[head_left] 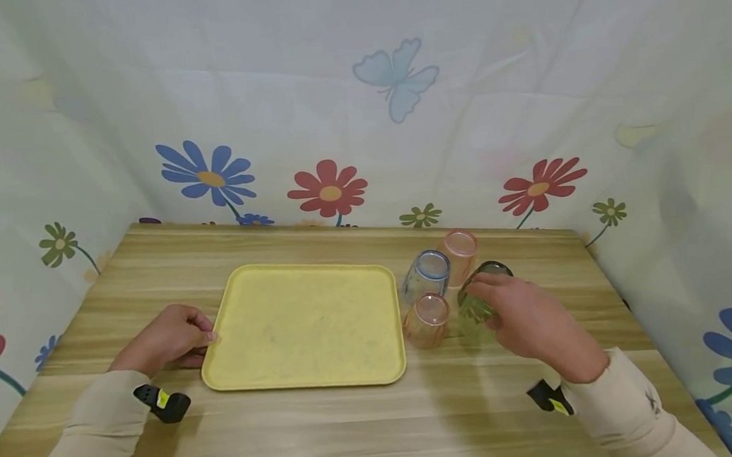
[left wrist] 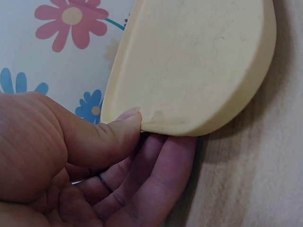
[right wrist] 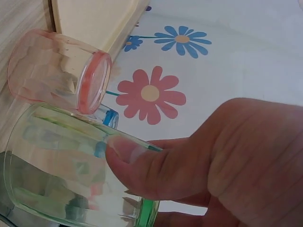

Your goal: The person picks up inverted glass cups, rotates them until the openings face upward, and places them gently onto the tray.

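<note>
Tray (head_left: 305,325), whole only in head view: left fingers (left wrist: 163,175) pinch it, right fingers (right wrist: 149,172) grip green glass (right wrist: 71,165).

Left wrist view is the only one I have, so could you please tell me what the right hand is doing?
Observer: The right hand is gripping a green glass, with the thumb on its near side in the right wrist view.
Operator: Thank you; are there any other glasses close to it?
Observer: Yes, three more: a blue-rimmed glass, a nearer pinkish glass and a farther pinkish glass.
Operator: And on which side of the tray do they all stand, please?
Observer: The head view shows them beyond its right edge, on the person's right.
</note>
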